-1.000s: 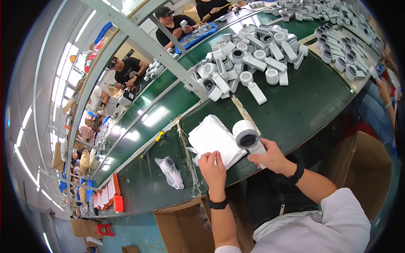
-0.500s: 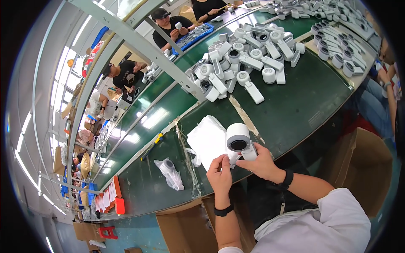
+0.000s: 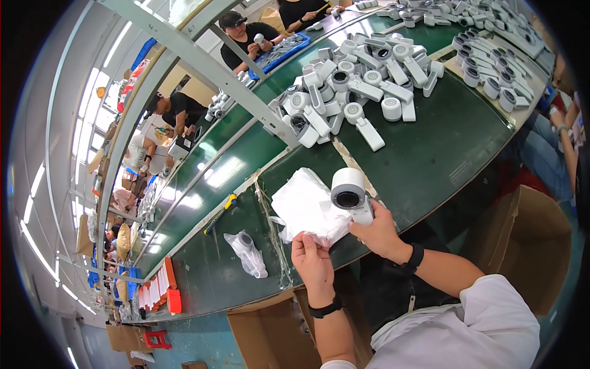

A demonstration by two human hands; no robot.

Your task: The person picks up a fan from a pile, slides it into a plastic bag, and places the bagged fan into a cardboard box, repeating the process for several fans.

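Head view: the right hand [image 3: 380, 230] grips a white-and-grey plastic device with a cylindrical head [image 3: 348, 186] by its flat handle, at the right side of a stack of thin white film bags [image 3: 301, 198] on the green worktop [image 3: 430, 161]. The left hand [image 3: 313, 257] pinches the stack's near edge. Device judged light, stiff, smooth; handle suits holding. Long axis: head away, handle and dark face toward the wearer.

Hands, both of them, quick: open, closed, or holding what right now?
Left hand: closed, pinching the near edge of the white plastic bags.
Right hand: closed, holding a white and gray gadget.
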